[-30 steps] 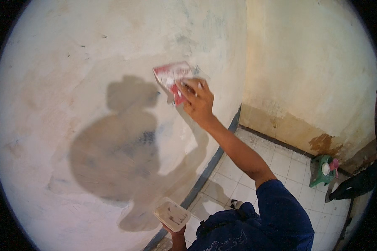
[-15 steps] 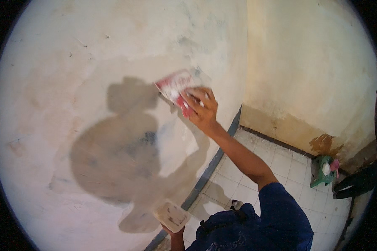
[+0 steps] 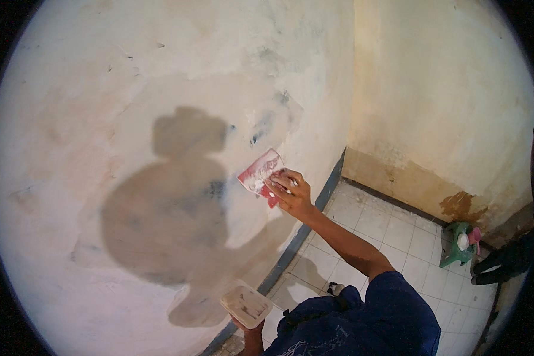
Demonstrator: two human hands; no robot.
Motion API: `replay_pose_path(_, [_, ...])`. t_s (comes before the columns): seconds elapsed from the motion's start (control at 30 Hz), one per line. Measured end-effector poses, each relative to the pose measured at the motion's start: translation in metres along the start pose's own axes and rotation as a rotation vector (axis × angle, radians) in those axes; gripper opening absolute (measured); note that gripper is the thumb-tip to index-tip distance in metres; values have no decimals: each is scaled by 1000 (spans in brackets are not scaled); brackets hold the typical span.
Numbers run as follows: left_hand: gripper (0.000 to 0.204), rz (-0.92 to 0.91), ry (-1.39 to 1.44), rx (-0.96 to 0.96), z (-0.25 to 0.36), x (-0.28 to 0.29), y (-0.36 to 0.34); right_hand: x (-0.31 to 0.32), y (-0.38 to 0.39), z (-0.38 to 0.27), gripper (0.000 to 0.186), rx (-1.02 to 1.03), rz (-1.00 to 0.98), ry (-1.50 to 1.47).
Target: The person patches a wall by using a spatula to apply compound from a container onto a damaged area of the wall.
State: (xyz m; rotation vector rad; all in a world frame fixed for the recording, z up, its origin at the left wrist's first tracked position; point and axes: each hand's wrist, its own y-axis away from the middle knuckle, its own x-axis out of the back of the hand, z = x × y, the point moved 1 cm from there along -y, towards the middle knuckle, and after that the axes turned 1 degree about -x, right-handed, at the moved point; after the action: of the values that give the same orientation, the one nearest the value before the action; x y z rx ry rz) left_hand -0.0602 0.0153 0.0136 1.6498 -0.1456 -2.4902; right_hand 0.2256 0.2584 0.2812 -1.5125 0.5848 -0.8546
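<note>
Pale wall (image 3: 130, 53), plastic tub (image 3: 257, 294), red scraper (image 3: 258, 174): the blade lies up-left of the right grip (image 3: 292, 191).
Left grip (image 3: 250, 330) holds the tub low, mostly hidden beneath it; right grip, nearer the wall's dark patches (image 3: 262, 125), pinches the scraper, broad edge slanting up rightward; blade contact is unclear.

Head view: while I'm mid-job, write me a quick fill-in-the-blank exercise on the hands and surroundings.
1. The right hand grips a flat ____ scraper, smeared white.
2. The pale tray is in the ____ hand.
3. The person's dark ____ falls across the pale wall.
4. The stool on the tiled floor is coloured ____.

Missing words: red; left; shadow; green.
</note>
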Motion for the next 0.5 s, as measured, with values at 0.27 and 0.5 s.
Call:
replay_pose_path(0.27, [68,-93,11,18,7,0,-6,4,-80,5,52,11,152,-12])
replay_pose_path(0.5, [65,-73,-14,3,3,24,-3,-20,-60,-1,52,44,127,-16])
